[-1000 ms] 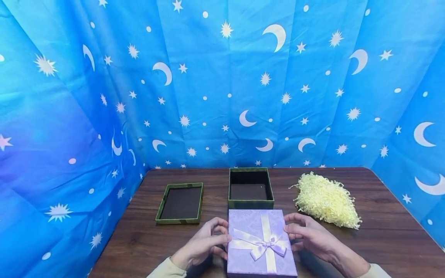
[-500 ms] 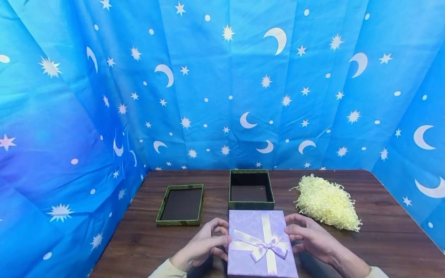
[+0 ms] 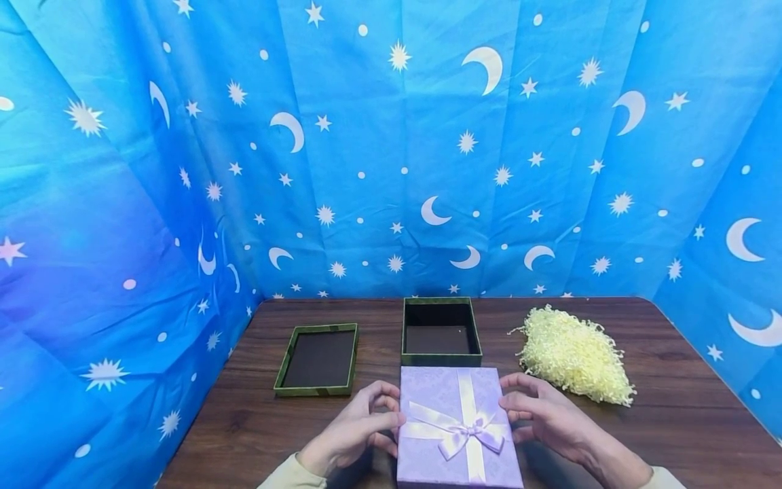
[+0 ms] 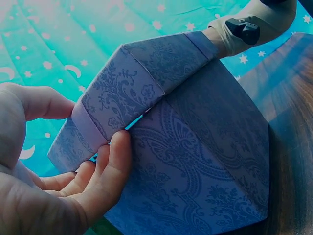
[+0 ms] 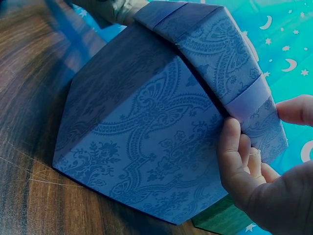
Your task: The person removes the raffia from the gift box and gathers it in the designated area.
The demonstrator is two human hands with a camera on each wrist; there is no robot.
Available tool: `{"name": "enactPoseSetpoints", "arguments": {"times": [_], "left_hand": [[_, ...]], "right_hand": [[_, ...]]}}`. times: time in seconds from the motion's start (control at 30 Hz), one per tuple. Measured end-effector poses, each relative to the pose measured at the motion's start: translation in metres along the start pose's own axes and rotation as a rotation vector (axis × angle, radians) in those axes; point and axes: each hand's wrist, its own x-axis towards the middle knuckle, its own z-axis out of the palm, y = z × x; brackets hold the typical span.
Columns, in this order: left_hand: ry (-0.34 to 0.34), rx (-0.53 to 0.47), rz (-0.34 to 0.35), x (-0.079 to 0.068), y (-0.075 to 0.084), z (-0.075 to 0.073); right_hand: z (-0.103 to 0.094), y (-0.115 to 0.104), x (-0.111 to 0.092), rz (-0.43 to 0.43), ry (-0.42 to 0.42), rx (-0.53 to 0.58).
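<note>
A lavender gift box lid (image 3: 449,401) with a pale ribbon and bow lies at the front middle in the head view. My left hand (image 3: 360,428) pinches its left edge, thumb on top and fingers below the rim. On the opposite edge, my right hand (image 3: 550,421) grips in the same way. Both wrist views show the patterned box base (image 4: 181,176) under the lid, standing on the table. Between lid and base runs a narrow gap, with light showing through it in the left wrist view. The inside of this box is hidden.
Behind the gift box stands an open green box (image 3: 441,339) with a dark inside. Its upturned green lid (image 3: 320,360) lies to the left. A pile of pale yellow shredded paper (image 3: 574,353) sits at the right on the wooden table (image 3: 238,441).
</note>
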Motion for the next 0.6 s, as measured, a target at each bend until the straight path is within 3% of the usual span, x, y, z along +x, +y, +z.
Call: {"name": "enactPoseSetpoints", "arguments": {"times": [0.43,0.6], "left_hand": [[-0.013,0.015,0.021,-0.002,0.008,0.002],[-0.02,0.043,0.045,-0.003,0.015,0.002]], "right_hand": [[0.004,-0.007,0.0,-0.057,-0.019,-0.009],[0.006,-0.011,-0.001,-0.108,0.007,-0.068]]}}
